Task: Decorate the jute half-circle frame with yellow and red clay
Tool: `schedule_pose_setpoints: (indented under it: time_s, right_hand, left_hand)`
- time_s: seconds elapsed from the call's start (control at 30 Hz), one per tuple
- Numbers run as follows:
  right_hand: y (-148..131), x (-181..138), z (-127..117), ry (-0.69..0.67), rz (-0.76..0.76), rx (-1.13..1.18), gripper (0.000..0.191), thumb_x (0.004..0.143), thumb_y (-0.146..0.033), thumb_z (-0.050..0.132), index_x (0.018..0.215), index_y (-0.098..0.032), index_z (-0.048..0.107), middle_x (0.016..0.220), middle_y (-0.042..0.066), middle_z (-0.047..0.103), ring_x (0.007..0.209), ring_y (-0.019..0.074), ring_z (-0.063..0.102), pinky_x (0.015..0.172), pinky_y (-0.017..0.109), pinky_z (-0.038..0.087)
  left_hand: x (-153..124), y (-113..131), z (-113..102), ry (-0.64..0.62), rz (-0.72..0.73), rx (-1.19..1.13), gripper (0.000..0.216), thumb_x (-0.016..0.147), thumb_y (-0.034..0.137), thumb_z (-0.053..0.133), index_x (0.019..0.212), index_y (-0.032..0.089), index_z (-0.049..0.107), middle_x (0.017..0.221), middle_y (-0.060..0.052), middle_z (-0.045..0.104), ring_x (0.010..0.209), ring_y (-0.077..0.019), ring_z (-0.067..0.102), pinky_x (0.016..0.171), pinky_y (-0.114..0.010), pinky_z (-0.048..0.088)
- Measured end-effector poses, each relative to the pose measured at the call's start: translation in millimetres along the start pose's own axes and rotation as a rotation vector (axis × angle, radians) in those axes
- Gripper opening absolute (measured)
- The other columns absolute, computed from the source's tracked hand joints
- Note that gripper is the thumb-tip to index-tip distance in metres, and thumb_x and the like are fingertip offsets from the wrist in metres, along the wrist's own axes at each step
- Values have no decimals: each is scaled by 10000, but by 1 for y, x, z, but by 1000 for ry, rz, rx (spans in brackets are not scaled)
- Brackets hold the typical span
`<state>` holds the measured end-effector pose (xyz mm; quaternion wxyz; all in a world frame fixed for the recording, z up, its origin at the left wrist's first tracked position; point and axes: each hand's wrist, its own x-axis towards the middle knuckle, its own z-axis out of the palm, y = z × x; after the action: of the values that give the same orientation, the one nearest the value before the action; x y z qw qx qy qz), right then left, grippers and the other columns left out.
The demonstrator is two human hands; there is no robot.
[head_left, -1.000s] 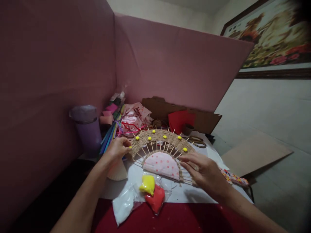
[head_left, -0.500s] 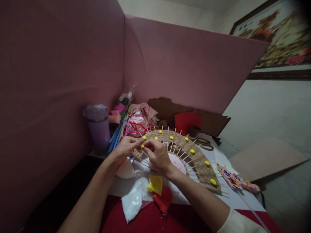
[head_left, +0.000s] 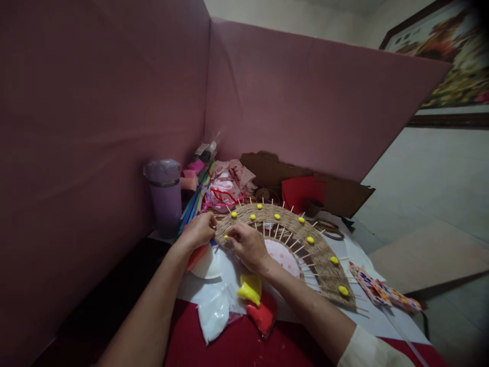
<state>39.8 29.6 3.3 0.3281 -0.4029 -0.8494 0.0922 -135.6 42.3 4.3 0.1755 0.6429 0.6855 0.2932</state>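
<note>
A woven twine arch [head_left: 325, 272] with thin sticks poking out along both rims lies on the white table covering. Several yellow clay dots [head_left: 310, 240] are spread over its weave. At the arch's left end, my left hand [head_left: 197, 232] is closed with its fingertips on the edge. My right hand [head_left: 250, 248] reaches over the arch's left part, thumb and finger pinched at a small yellow clay ball [head_left: 226, 237] against the weave. Inside the curve sits a white round piece with pink spots [head_left: 281, 257], partly behind my right hand.
Bags of white [head_left: 214, 313], yellow [head_left: 250, 289] and red clay [head_left: 263, 315] lie in front. A purple tumbler [head_left: 166, 201] stands left, beside colourful strips [head_left: 193, 206] and pink cloth [head_left: 229, 181]. Scissors [head_left: 328, 227] and a flower-patterned glue gun [head_left: 370, 284] lie right. Pink panels [head_left: 298, 102] rise behind.
My right hand has brought the yellow ball down onto the arch's left part. My left hand has moved off the ball to the arch's edge. The view has shifted slightly left.
</note>
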Motion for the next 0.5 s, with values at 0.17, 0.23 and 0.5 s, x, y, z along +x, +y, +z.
schedule_pose_setpoints:
  time_s: [0.17,0.23,0.5]
  right_hand:
    - [2,-1,4,0,-4,-2,51,765,-161,619,762,-212,625,788,1,608,736,146,554,653,235,380]
    - [2,-2,6,5,-3,2,45,761,-168,626,755,-213,625,778,-1,603,728,145,550,643,234,376]
    - [2,-1,5,-8,-29,-56,26,783,-200,610,759,-210,608,770,3,600,706,143,545,620,229,360]
  left_hand:
    - [1,-4,5,-29,40,7,248,596,38,555,788,190,593,782,-20,655,742,-161,582,609,-227,389]
    - [3,-6,7,-35,42,5,258,599,34,549,803,186,586,780,-20,652,731,-160,582,602,-227,390]
    - [6,-10,13,-40,45,-17,237,608,31,538,784,186,569,758,-13,642,712,-154,585,599,-225,395]
